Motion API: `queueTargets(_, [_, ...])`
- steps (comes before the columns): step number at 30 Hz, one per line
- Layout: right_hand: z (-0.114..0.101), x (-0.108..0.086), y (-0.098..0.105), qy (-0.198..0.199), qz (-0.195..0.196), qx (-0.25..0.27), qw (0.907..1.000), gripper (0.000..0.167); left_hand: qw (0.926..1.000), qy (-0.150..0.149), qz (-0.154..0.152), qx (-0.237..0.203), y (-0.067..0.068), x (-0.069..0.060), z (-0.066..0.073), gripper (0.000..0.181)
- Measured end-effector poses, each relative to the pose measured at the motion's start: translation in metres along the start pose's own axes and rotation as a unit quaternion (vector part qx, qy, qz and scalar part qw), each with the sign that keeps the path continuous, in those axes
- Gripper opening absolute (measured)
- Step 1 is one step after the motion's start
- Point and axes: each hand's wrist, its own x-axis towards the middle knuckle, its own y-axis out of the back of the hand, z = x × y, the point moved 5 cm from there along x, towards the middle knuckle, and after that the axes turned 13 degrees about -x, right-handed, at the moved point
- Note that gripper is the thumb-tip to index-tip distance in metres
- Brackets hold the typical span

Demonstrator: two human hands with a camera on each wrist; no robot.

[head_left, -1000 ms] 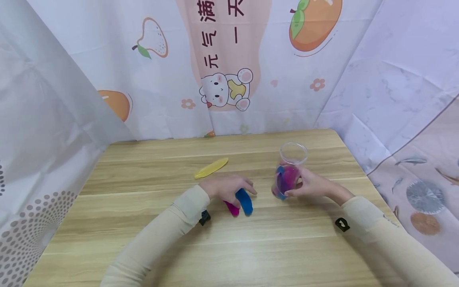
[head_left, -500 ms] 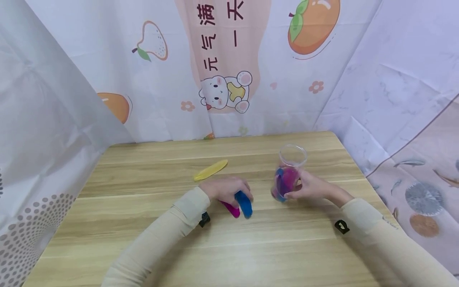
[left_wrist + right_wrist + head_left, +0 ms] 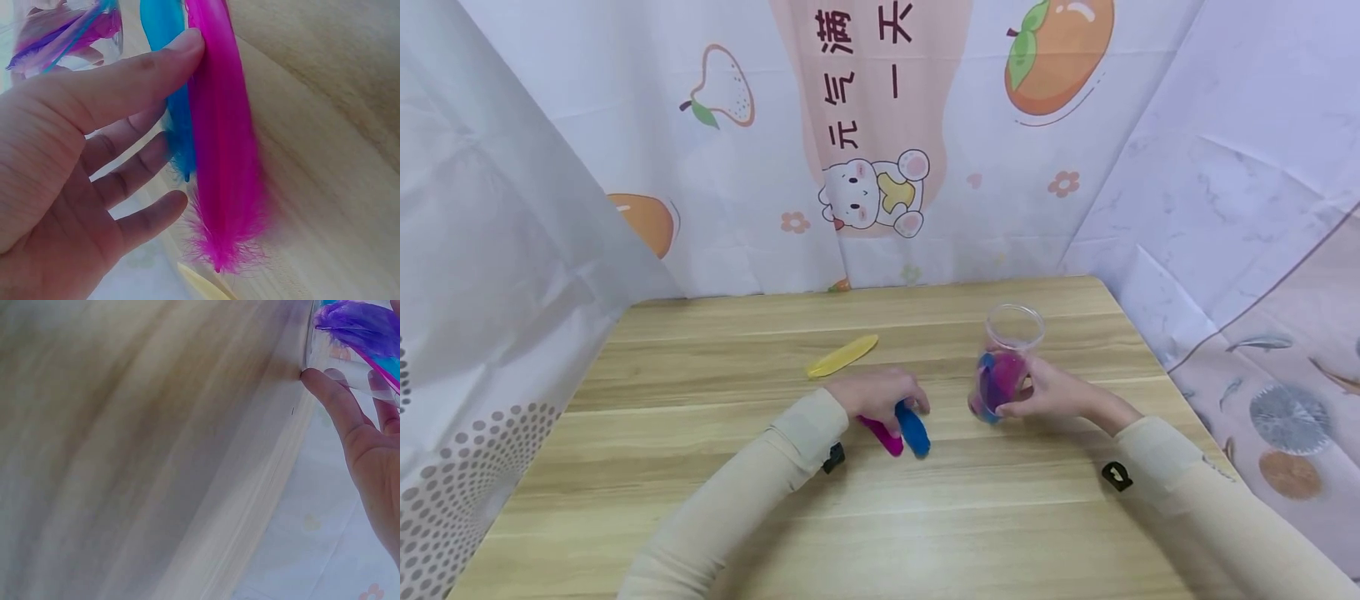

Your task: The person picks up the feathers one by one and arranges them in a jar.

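Note:
My left hand (image 3: 876, 392) has its thumb and fingers on either side of a blue feather (image 3: 913, 432), pinching it over the wooden table. Right beside it lies a magenta feather (image 3: 883, 437); in the left wrist view my thumb tip meets the edge of this magenta feather (image 3: 222, 125). My right hand (image 3: 1056, 390) grips a tall clear cup (image 3: 1015, 332) from its right side. Inside the cup are purple, magenta and blue feathers (image 3: 1000, 382). The right wrist view catches only part of the cup, with a purple feather (image 3: 362, 328) in it.
A yellow feather (image 3: 842, 357) lies behind my left hand on the wooden table (image 3: 940, 525). Printed curtains (image 3: 737, 208) hang along the table's back and sides. A small black clip-like piece (image 3: 1117, 476) shows under the right sleeve.
The fingers of my left hand have drawn in around the blue feather from a more spread pose. My right hand and the cup have stayed in place.

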Motion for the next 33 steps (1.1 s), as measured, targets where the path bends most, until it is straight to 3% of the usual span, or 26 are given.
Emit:
queueTargets(6, [-0.0008, -0.0002, -0.0009, 0.007, 0.001, -0.002, 1.0000, 0.090, 0.9990, 0.032, -0.004, -0.032, 0.0020, -0.0002, -0.0006, 0.031])
queueTargets(11, [-0.0018, -0.0005, -0.0016, 0.009, 0.000, 0.003, 1.0000, 0.089, 0.9979, 0.038, 0.006, -0.051, 0.0028, -0.0031, -0.0004, 0.016])
queueTargets(19, [-0.0009, 0.0002, -0.0010, 0.008, 0.003, -0.004, 1.0000, 0.090, 0.9988, 0.020, 0.016, -0.042, 0.0031, -0.0031, -0.0036, 0.015])
queueTargets(25, [0.0002, -0.0001, -0.0004, 0.005, 0.002, -0.013, 0.9999, 0.091, 0.9981, 0.021, 0.006, -0.057, 0.0010, -0.0016, -0.0047, 0.029])
queueTargets(33, [0.0004, 0.0009, -0.0008, 0.013, 0.007, -0.006, 0.9999, 0.091, 0.9975, 0.020, -0.023, -0.063, -0.0022, -0.0046, -0.0014, 0.013])
